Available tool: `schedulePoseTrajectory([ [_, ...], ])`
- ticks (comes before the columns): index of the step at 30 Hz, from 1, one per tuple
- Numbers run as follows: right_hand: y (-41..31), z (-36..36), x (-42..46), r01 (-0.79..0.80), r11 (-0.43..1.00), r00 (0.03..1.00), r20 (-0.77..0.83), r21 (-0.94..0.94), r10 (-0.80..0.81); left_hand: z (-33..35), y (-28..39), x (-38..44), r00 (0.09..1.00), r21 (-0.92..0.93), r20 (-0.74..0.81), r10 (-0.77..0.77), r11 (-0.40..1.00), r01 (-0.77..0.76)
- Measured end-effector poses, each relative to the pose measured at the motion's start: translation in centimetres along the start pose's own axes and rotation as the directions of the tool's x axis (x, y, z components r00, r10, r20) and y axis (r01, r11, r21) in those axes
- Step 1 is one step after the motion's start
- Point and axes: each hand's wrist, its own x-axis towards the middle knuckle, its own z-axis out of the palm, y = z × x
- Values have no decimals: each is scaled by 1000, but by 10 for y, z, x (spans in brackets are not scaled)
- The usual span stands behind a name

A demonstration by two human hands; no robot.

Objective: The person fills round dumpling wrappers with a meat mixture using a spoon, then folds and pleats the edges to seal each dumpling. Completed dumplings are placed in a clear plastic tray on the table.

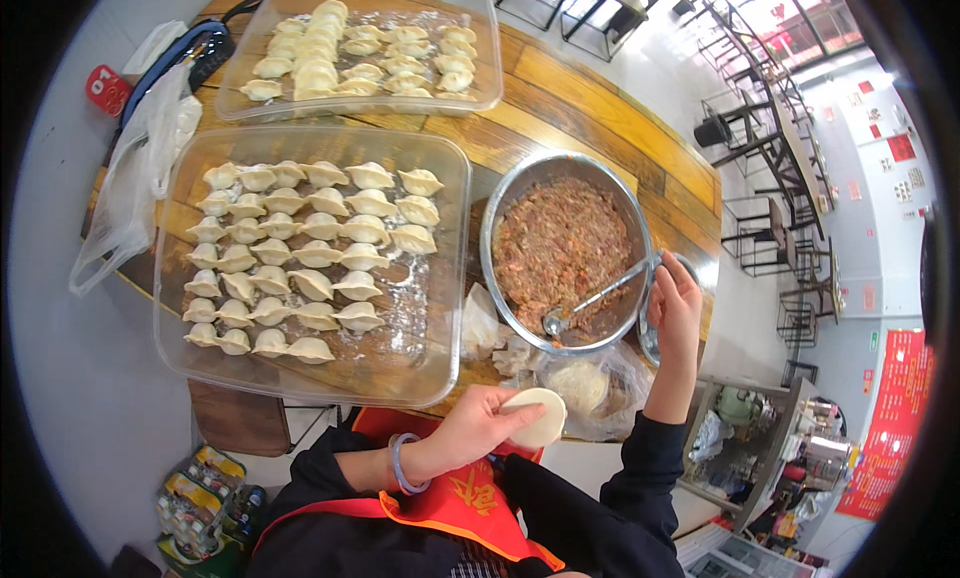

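Note:
My left hand point(480, 428) holds a round dough wrapper point(541, 420) flat between thumb and fingers, just off the table's near edge. A metal spoon point(611, 285) rests its bowl on the ground meat filling point(562, 233), and my right hand point(673, 300) grips the handle's end over the rim. The filling lies in a round stainless steel bowl point(491, 285). To the left stands a clear plastic tray point(420, 379) with rows of folded dumplings point(319, 225). Below the bowl, a clear plastic bag point(622, 398) contains pale dough wrappers point(577, 387).
A second plastic tray of dumplings point(360, 109) sits at the back of the wooden table point(555, 83). A white plastic bag point(135, 195) hangs over the left edge beside a dark pouch point(206, 49). A metal rack point(750, 458) stands on the right. Packed bottles point(199, 503) are at lower left.

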Motion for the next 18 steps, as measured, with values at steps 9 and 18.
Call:
schedulePoseTrajectory([
  [9, -1, -7, 4, -40, 986, 998, 46, 164, 33, -6, -4, 3, 995, 34, 64, 78, 996, -81],
  [18, -1, -2, 14, -75, 945, 991, 133, 319, 34, -5, 1, -9, 992, 122, 126, 2, 992, -17],
])
